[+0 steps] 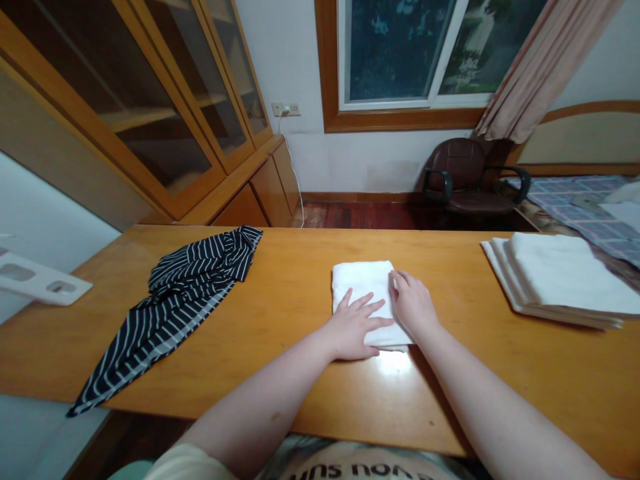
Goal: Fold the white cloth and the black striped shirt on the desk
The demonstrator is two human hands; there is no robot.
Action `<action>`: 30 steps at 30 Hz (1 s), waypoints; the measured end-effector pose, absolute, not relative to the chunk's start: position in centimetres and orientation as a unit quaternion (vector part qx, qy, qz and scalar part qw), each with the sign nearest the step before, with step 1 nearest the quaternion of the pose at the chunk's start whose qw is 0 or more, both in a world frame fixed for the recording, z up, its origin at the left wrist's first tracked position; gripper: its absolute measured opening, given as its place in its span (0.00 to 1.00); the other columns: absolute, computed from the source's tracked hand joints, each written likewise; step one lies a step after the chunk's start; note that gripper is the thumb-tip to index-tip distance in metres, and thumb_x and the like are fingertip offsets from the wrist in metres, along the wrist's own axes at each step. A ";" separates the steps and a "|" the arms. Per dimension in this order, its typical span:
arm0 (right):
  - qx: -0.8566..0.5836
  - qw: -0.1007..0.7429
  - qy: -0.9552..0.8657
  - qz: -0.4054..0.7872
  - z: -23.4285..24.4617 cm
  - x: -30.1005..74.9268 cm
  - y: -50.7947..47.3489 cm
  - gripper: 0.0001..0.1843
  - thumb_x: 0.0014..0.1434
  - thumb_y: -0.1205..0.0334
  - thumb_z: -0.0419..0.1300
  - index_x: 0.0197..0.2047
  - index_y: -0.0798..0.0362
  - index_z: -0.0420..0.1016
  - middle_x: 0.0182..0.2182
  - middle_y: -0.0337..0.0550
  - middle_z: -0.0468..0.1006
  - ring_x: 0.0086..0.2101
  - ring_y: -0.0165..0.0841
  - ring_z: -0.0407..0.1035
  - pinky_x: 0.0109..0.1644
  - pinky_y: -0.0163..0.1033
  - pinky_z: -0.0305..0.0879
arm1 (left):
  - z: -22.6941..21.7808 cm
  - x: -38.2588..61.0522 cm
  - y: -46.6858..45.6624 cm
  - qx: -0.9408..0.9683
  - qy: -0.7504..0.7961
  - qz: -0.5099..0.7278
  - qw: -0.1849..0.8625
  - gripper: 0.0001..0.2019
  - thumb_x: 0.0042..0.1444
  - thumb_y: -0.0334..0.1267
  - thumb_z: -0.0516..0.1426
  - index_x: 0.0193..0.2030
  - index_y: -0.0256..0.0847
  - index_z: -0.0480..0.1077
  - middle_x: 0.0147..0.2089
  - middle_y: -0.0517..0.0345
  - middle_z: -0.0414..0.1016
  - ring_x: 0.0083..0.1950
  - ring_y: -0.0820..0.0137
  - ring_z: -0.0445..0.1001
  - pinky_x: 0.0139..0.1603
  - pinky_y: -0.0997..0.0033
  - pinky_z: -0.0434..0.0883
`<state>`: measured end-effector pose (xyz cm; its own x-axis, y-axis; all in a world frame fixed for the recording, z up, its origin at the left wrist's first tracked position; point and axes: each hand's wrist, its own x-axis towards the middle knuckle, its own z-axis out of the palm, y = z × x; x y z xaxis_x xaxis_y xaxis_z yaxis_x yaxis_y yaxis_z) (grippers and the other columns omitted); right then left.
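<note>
A folded white cloth [363, 275] lies on the wooden table in front of me, its layers showing at the near edge. My left hand [354, 328] rests flat on its near left part, fingers spread wide. At the cloth's right edge is my right hand [413, 303], its fingers bent and held together against the fabric. The undersides of those fingers are hidden, but they appear closed on the edge.
A crumpled black-and-white striped garment [197, 287] lies on the table [280, 287] at left. Folded white cloths [565, 273] are stacked at right. A white plastic piece [45, 277] juts in at far left. Beyond stand a glass-doored cabinet [235, 173] and a brown chair [460, 170].
</note>
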<state>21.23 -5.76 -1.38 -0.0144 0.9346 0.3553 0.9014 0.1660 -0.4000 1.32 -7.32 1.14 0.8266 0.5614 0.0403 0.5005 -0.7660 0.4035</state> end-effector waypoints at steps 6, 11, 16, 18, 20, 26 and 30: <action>-0.544 0.296 -0.773 0.137 -1.6 20.8 -5.8 0.23 0.57 0.68 0.49 0.55 0.54 0.68 0.59 0.50 0.65 0.58 0.39 0.58 0.61 0.51 0.53 | 1.0 2.5 -8.9 0.930 0.302 0.103 0.181 0.21 0.53 0.40 0.57 0.55 0.50 0.65 0.58 0.55 0.67 0.62 0.61 0.60 0.66 0.46 0.37; -0.546 0.384 -0.710 0.224 -2.4 21.3 -5.1 0.16 0.56 0.65 0.51 0.45 0.53 0.74 0.55 0.50 0.68 0.57 0.39 0.60 0.61 0.50 0.54 | 0.4 3.2 -8.9 0.905 0.361 0.151 0.166 0.17 0.48 0.50 0.61 0.41 0.45 0.68 0.42 0.56 0.72 0.50 0.62 0.67 0.63 0.53 0.50; -0.703 0.400 -0.536 0.242 -1.5 22.3 -4.9 0.19 0.53 0.55 0.54 0.44 0.58 0.72 0.38 0.50 0.77 0.37 0.38 0.71 0.43 0.43 0.65 | 0.3 3.2 -8.9 0.907 0.371 0.164 0.109 0.20 0.47 0.55 0.61 0.38 0.43 0.66 0.41 0.55 0.71 0.46 0.62 0.66 0.51 0.59 0.61; -0.725 0.324 -0.534 0.290 -0.5 22.6 -5.3 0.20 0.54 0.51 0.54 0.41 0.59 0.73 0.29 0.47 0.77 0.31 0.36 0.70 0.35 0.39 0.64 | 0.6 3.2 -9.1 0.916 0.365 0.145 0.076 0.17 0.51 0.53 0.59 0.39 0.43 0.66 0.41 0.55 0.70 0.45 0.62 0.66 0.46 0.61 0.62; -0.719 0.249 -0.545 0.353 0.5 22.7 -5.9 0.20 0.55 0.49 0.53 0.32 0.59 0.74 0.25 0.47 0.76 0.28 0.35 0.70 0.30 0.36 0.61 | 0.8 3.3 -9.4 0.922 0.364 0.125 0.045 0.15 0.54 0.51 0.57 0.40 0.42 0.66 0.40 0.55 0.70 0.43 0.62 0.66 0.43 0.61 0.62; -0.682 0.219 -0.469 0.516 1.8 23.0 -6.9 0.19 0.56 0.51 0.52 0.29 0.59 0.73 0.24 0.48 0.77 0.25 0.35 0.70 0.24 0.35 0.59 | 1.4 3.9 -10.0 0.925 0.372 0.083 0.002 0.13 0.53 0.47 0.58 0.40 0.41 0.66 0.38 0.55 0.70 0.41 0.62 0.66 0.39 0.61 0.62; -0.664 0.211 -0.515 0.499 1.2 23.1 -6.7 0.17 0.57 0.54 0.52 0.36 0.59 0.73 0.32 0.50 0.79 0.32 0.37 0.73 0.31 0.35 0.64 | 1.5 3.9 -9.8 0.941 0.333 0.057 0.003 0.10 0.56 0.44 0.56 0.41 0.41 0.67 0.38 0.55 0.69 0.42 0.63 0.66 0.39 0.62 0.62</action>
<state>23.15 -6.65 1.24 -0.0284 0.8951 -0.4450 0.4733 -0.3801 -0.7947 3.92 -9.82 1.54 0.7715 0.6275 0.1048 0.6268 -0.7779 0.0439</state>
